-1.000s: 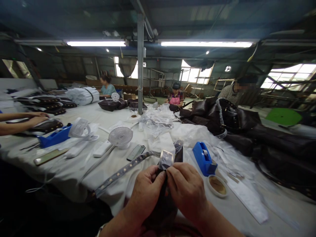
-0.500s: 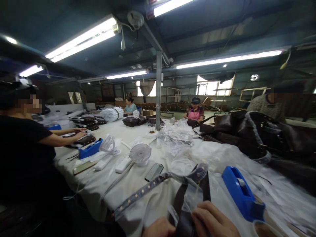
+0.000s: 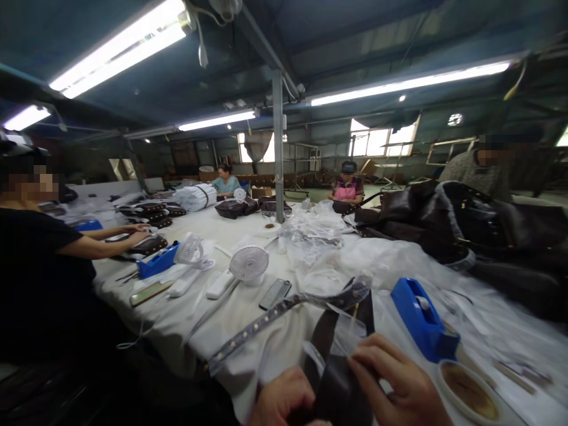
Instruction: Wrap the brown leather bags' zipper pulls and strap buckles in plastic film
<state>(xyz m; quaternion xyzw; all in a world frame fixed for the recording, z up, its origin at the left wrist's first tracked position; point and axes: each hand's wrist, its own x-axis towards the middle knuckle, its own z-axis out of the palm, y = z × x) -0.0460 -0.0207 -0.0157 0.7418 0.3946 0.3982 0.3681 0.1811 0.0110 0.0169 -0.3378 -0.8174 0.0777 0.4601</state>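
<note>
At the bottom of the head view, a dark brown leather bag (image 3: 341, 384) lies under my hands. My left hand (image 3: 286, 397) is closed around its left edge, fingers curled and partly hidden. My right hand (image 3: 397, 378) is closed in a pinch at the bag's right side, beside a flap of clear plastic film (image 3: 348, 337). A long strap with gold studs (image 3: 261, 322), wrapped in clear film, runs from the bag leftward across the cloth. Whether the right fingertips grip leather, film or both is unclear.
Right of my hands stand a blue tape dispenser (image 3: 421, 319) and a round tub (image 3: 468, 390) with brown contents. A phone (image 3: 275, 294) and a white fan (image 3: 249, 263) lie ahead. Dark bags (image 3: 510, 236) are heaped at right. A co-worker (image 3: 39, 260) works at left.
The view has tipped downward, so more of both hands and the round tub shows. My hands stay at the bag, with the right fingers shifted slightly along its edge.
</note>
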